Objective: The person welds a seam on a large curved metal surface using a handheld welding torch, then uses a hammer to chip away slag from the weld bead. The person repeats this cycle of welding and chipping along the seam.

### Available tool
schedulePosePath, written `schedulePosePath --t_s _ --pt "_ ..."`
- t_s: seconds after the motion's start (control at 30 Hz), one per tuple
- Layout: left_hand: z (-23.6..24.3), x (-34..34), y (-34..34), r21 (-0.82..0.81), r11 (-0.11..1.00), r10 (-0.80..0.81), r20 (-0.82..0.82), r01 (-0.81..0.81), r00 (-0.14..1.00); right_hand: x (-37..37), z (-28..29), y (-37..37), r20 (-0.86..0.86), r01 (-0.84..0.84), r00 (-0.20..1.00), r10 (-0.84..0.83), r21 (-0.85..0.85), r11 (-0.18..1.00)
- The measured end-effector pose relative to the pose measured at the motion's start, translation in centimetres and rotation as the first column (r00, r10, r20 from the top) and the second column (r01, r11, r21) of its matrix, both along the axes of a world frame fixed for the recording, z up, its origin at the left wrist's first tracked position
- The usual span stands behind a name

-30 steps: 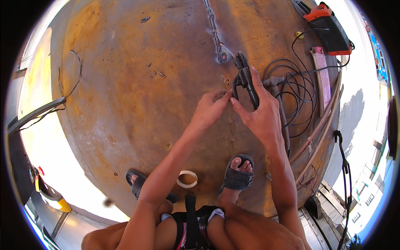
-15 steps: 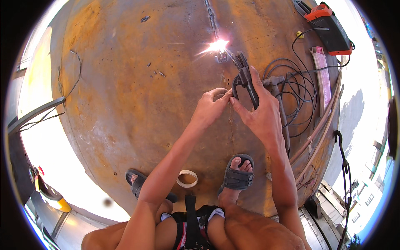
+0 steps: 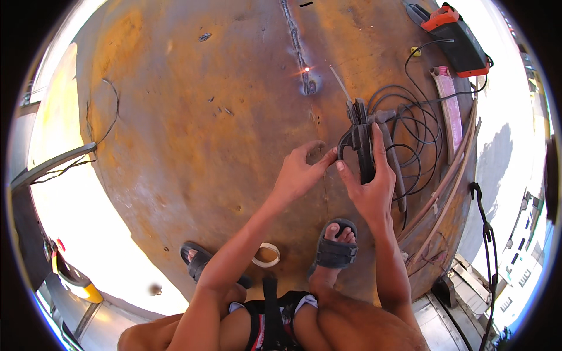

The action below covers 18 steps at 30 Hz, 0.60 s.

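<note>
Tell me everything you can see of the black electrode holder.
The electrode holder is black and plastic-looking, with a pronged head and curved side lever. It points forward over rusty metal, gripped in the right hand; the left hand is at the lever. Its head holds a thin rod.

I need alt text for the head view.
A right hand holds a black welding clamp with a thin rod, its tip apart from a glowing spot at a weld seam; the left hand is at the clamp's lever. Black cable lies coiled on rusty metal.
</note>
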<state>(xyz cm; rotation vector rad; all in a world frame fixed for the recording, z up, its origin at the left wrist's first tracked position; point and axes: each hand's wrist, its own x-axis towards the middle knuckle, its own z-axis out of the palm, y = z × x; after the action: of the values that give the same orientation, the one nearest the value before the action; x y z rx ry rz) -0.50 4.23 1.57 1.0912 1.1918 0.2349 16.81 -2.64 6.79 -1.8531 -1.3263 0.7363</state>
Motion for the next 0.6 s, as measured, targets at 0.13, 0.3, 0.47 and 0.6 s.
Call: schedulePosePath --t_s 0.13,0.3,0.47,0.6 --pt "0.1 0.0 -1.9 0.194 0.980 -0.024 -0.059 0.035 0.998 0.4 0.1 -2.4 -0.016 0.024 1.000 -0.024 -0.007 1.000" --pt "-0.1 0.0 -3.3 0.265 0.963 -0.034 -0.053 0.047 0.998 0.4 0.6 -3.9 -0.110 0.052 0.993 -0.052 -0.006 0.999" --pt "-0.6 -0.3 -4.3 0.335 0.935 -0.078 -0.121 0.115 0.990 0.4 0.9 -5.3 -0.091 0.042 0.995 -0.045 -0.037 0.998" --pt "-0.2 -1.2 -5.5 0.361 0.885 -0.210 -0.256 0.295 0.944 0.4 0.5 -6.7 -0.154 0.045 0.986 -0.066 -0.141 0.989"
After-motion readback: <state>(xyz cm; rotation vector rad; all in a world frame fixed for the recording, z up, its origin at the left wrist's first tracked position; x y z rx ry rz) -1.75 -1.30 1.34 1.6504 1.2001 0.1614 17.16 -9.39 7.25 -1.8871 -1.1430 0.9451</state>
